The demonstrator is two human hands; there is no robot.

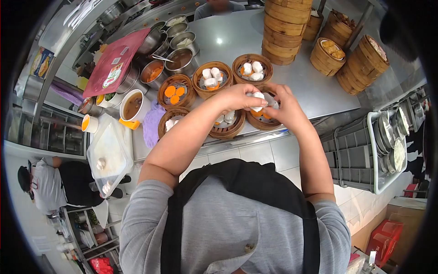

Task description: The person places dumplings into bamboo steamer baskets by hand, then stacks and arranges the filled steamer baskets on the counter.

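Note:
My left hand (242, 99) is closed in a pinch around a white dumpling (258, 97). Right beside it, my right hand (285, 107) curls over the same spot, with a pale, partly hidden piece between its fingers. Under both hands sits a bamboo steamer basket (263, 124) with orange carrot slices inside. Close by are a basket of white dumplings (226, 131), partly behind my left forearm, and two more filled baskets, one left (212, 89) and one right (252, 82). Another basket (191, 101) holds only carrot slices.
Tall stacked steamers (286, 32) stand at the back of the steel table (223, 39). Metal pots (180, 68), a sauce tub (135, 107) and a red board (116, 64) crowd the left. A clear tray (112, 150) holds dumplings. A co-worker (52, 185) stands at far left; a crate (374, 150) is right.

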